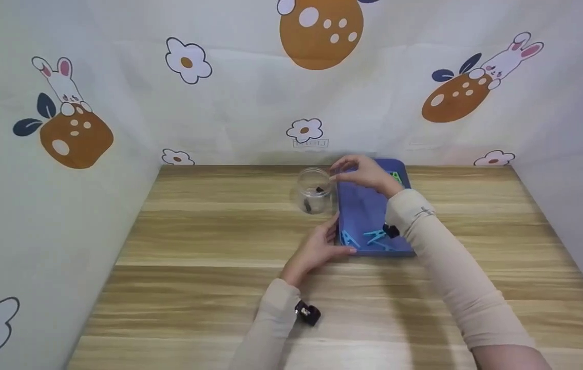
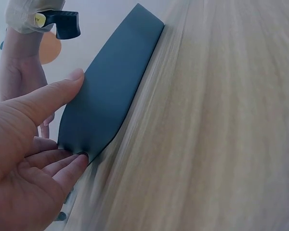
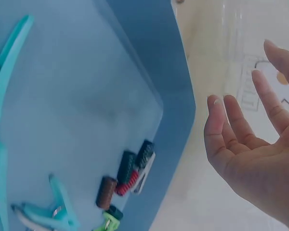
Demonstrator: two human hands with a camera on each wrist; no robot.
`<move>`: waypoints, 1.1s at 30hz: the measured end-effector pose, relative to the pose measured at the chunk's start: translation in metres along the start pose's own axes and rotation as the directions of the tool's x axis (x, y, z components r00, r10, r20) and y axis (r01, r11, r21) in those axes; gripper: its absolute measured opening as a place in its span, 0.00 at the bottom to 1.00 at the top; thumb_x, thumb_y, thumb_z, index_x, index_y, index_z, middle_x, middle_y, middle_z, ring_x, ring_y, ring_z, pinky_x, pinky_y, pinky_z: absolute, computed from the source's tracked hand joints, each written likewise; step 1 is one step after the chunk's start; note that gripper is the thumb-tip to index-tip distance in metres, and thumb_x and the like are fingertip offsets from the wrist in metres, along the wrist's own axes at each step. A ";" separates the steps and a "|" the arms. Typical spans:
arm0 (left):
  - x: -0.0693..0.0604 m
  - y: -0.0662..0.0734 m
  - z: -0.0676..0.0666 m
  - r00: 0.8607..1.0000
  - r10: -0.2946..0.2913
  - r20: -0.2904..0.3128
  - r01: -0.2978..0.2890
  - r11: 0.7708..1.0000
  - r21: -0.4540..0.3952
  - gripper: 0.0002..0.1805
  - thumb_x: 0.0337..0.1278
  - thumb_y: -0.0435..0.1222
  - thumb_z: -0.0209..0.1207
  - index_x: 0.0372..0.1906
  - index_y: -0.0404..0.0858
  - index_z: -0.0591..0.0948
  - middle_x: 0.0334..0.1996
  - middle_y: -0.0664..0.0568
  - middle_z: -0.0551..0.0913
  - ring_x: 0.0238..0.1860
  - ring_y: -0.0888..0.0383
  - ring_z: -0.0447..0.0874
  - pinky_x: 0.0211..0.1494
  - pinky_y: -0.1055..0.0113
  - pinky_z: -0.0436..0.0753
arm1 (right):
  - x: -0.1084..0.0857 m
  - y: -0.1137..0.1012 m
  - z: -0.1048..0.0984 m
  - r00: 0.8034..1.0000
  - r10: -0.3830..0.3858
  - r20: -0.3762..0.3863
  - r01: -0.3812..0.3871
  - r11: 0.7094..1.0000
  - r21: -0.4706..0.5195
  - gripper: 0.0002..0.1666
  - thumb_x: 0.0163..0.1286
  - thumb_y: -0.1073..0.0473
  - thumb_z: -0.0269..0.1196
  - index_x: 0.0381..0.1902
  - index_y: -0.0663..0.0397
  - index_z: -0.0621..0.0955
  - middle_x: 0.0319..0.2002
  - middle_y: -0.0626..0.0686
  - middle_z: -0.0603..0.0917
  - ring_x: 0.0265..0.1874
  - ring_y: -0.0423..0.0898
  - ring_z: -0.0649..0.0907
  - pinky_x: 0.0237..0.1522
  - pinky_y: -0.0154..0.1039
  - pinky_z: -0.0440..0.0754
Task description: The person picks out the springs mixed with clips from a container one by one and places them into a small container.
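Observation:
A blue tray [image 1: 363, 203] stands on the table, and my left hand [image 1: 319, 248] grips its near left corner. In the left wrist view the thumb lies along the top of the tray's wall [image 2: 106, 82] and the fingertips touch the corner. My right hand [image 1: 365, 174] hovers over the tray's far left part, fingers parted, holding nothing. Beside its fingertips a clear round jar [image 1: 317, 204] contains small dark pieces. Light blue clothespins [image 1: 375, 236] lie at the tray's near end.
In the right wrist view, dark cylinders [image 3: 126, 166], a brown cylinder [image 3: 106, 192], a red coiled piece [image 3: 127, 183] and a green clip [image 3: 108, 222] lie in a tray corner. A patterned cloth wall [image 1: 240, 103] rises behind the wooden table [image 1: 209, 226].

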State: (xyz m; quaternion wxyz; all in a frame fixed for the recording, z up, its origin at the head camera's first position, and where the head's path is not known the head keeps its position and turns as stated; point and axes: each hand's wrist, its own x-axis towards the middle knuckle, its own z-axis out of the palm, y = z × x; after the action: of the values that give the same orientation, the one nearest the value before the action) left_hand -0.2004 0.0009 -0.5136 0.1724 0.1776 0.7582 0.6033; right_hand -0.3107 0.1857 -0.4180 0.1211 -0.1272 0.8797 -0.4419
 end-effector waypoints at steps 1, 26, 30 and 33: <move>0.000 0.000 0.000 1.000 -0.003 -0.001 0.003 1.000 -0.001 0.55 0.58 0.33 0.76 0.84 0.31 0.55 0.81 0.34 0.59 0.79 0.40 0.65 0.82 0.54 0.69 | -0.001 0.000 -0.003 1.000 0.006 0.003 -0.006 1.000 -0.010 0.25 0.72 0.53 0.71 0.61 0.60 0.83 0.64 0.63 0.81 0.64 0.60 0.79 0.58 0.55 0.83; 0.000 0.000 0.001 1.000 0.015 -0.003 -0.015 0.999 -0.038 0.57 0.55 0.30 0.76 0.83 0.30 0.53 0.81 0.32 0.58 0.79 0.39 0.64 0.82 0.55 0.68 | -0.021 0.021 -0.044 0.997 0.021 -0.081 -0.024 0.999 -0.047 0.26 0.76 0.54 0.68 0.64 0.65 0.81 0.64 0.70 0.81 0.53 0.64 0.83 0.51 0.48 0.86; 0.000 0.000 0.001 1.000 0.010 -0.005 -0.010 0.999 -0.033 0.57 0.55 0.30 0.76 0.83 0.30 0.53 0.81 0.33 0.57 0.79 0.39 0.64 0.82 0.55 0.68 | -0.024 0.027 -0.047 0.994 0.047 -0.103 -0.051 0.998 -0.036 0.26 0.76 0.52 0.68 0.63 0.65 0.81 0.63 0.69 0.81 0.53 0.61 0.83 0.45 0.38 0.83; -0.001 0.001 0.001 1.000 0.008 -0.006 -0.008 1.000 -0.029 0.58 0.54 0.30 0.77 0.83 0.30 0.53 0.81 0.33 0.57 0.79 0.39 0.64 0.82 0.56 0.68 | -0.024 0.033 -0.047 0.991 0.059 -0.121 -0.063 0.998 -0.026 0.25 0.76 0.54 0.68 0.62 0.65 0.80 0.62 0.69 0.81 0.56 0.62 0.83 0.50 0.41 0.85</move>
State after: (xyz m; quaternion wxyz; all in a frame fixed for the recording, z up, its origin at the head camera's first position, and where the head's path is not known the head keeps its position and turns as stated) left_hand -0.1990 0.0016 -0.5127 0.1703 0.1762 0.7492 0.6154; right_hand -0.3070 0.2484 -0.4150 0.0793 -0.0750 0.8955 -0.4315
